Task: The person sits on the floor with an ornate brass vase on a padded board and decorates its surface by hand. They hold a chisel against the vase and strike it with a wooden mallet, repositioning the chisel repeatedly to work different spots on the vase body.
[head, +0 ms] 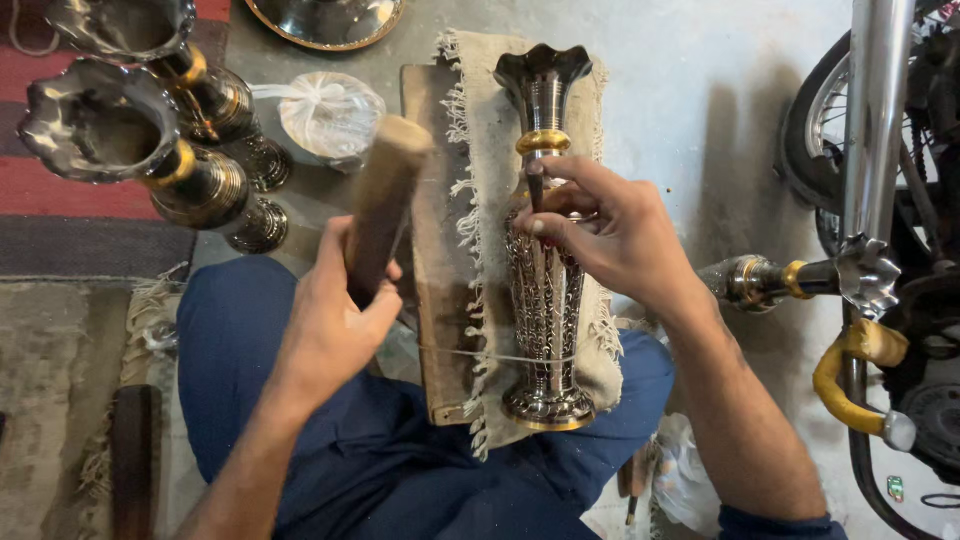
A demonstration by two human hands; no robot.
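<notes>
Two tools are in my hands over one workpiece. My left hand (335,320) is closed fully around a wooden mallet (383,200), its head raised toward 12 o'clock. My right hand (610,235) pinches a thin chisel (536,190) between thumb and fingers, tip down on the engraved metal vase (545,290). The vase lies on its side on a fringed cloth (480,130) over a wooden board (430,330) on my lap, mouth at 12 o'clock, foot at 6 o'clock, with a cord crossing it near the foot. I judge it rigid, fairly heavy, and slippery on its polished neck; the engraved body offers the better hold, and the flared rim looks liable to dent. Two similar vases (190,150) stand at 10 o'clock beside a wrapped bundle (330,115).
</notes>
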